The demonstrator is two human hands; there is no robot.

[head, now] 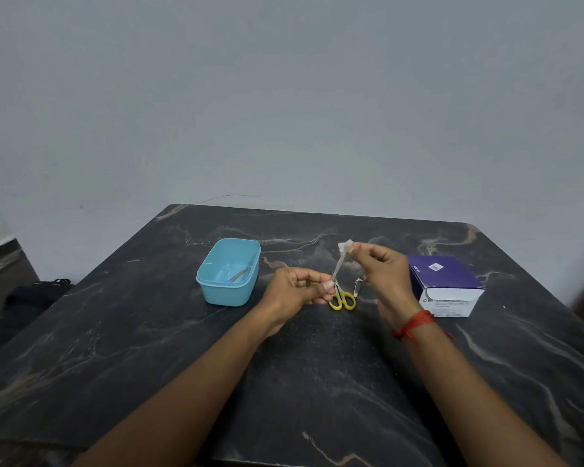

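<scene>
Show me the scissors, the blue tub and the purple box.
scissors (342, 299), head view, on the yellow handles.
blue tub (218, 293), head view, on its front wall.
purple box (447, 276), head view, on its top face.

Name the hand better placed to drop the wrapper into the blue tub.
Likely the left. The left hand pinches the lower end of the wrapper, on the side of the blue tub; the right hand pinches its top end, nearer the purple box.

black marble-look table (149, 348) with whitish and tan veins all over, light blue tub (216, 288), scissors (343, 299) with bright yellow handles, deep purple box (445, 274) with a white front, see-through whitish wrapper (340, 261), red thread (415, 323) on the wrist, plain pale grey wall (284, 96)
</scene>
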